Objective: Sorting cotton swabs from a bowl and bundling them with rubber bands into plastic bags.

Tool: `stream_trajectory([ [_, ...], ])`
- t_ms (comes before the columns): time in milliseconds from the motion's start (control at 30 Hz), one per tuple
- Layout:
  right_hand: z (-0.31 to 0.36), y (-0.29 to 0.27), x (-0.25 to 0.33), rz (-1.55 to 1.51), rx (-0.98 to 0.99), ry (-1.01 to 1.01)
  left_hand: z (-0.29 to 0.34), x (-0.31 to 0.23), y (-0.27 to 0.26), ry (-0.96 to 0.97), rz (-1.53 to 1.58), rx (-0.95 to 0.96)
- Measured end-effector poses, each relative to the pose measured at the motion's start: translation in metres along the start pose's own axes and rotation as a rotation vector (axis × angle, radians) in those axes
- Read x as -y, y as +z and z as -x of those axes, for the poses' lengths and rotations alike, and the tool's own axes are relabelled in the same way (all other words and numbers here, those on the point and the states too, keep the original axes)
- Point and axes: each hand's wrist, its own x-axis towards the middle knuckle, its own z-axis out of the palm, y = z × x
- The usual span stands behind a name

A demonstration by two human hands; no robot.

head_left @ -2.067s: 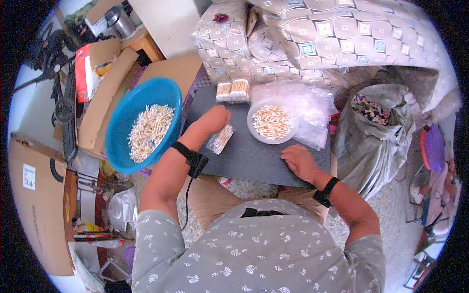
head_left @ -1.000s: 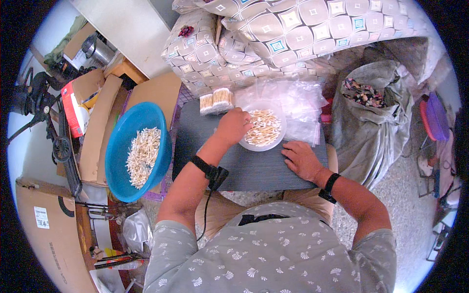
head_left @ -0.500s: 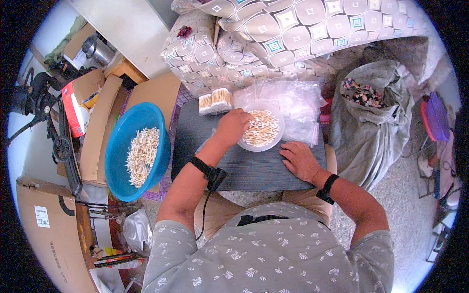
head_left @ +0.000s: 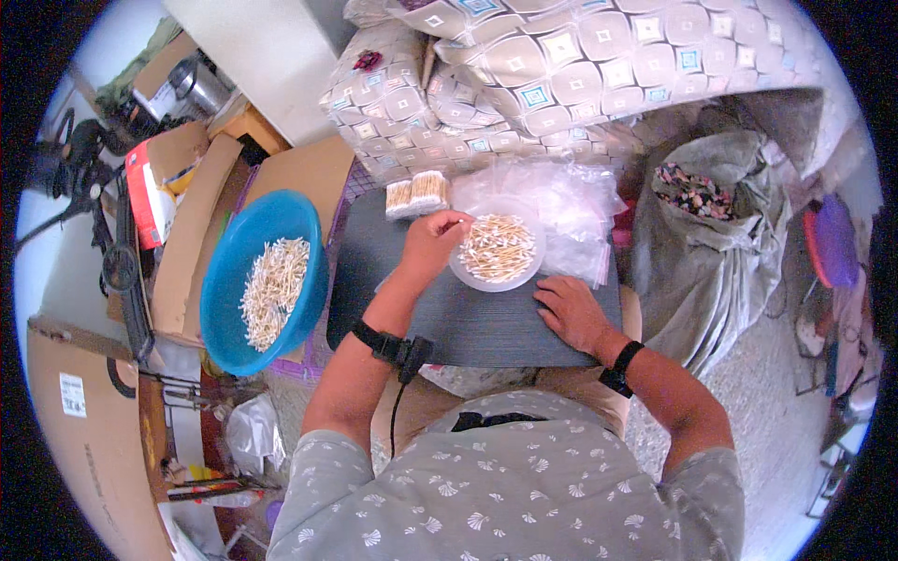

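Note:
My left hand (head_left: 434, 245) is at the left rim of a translucent white bowl (head_left: 496, 285), thumb and fingertips pinched together. Whatever lies between those fingertips is too small to make out. Loose cotton swabs (head_left: 505, 247) with white tips and pale sticks fill the bowl, which stands on a dark grey tabletop (head_left: 449, 327). Resting flat on the table to the right of the bowl, my right hand (head_left: 572, 313) has its fingers stretched out and holds nothing. Bundled cotton swabs (head_left: 418, 195) stand behind my left hand. Clear plastic bags (head_left: 571, 210) lie behind and right of the bowl.
A tilted blue basin (head_left: 213, 309) with many swabs stands left of the table, by an open cardboard box (head_left: 201, 234). Beyond the table is a sofa with a patterned cover (head_left: 599, 65). A grey sack (head_left: 692, 280) holding flowered cloth stands at the right.
My left hand has drawn back from over the swabs to the bowl's left rim, its fingertips now pinched. My right hand stays on the table. The whole view has shifted slightly.

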Motion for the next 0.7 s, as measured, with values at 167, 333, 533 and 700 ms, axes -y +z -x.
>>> stream_trajectory([
  [167,0.003,-0.005,0.001,-0.051,-0.059,0.02,0.036,-0.033,0.003,-0.253,0.572,0.083],
  [333,-0.011,-0.003,0.015,-0.537,-0.019,0.377,0.064,-0.041,0.0,-0.214,0.575,0.14],
  [533,-0.041,-0.025,0.054,-1.197,-0.047,0.528,0.078,-0.061,-0.009,-0.176,0.4,0.23],
  [700,-0.045,-0.037,0.071,-1.169,0.115,0.48,0.082,-0.056,-0.005,-0.067,0.356,0.283],
])
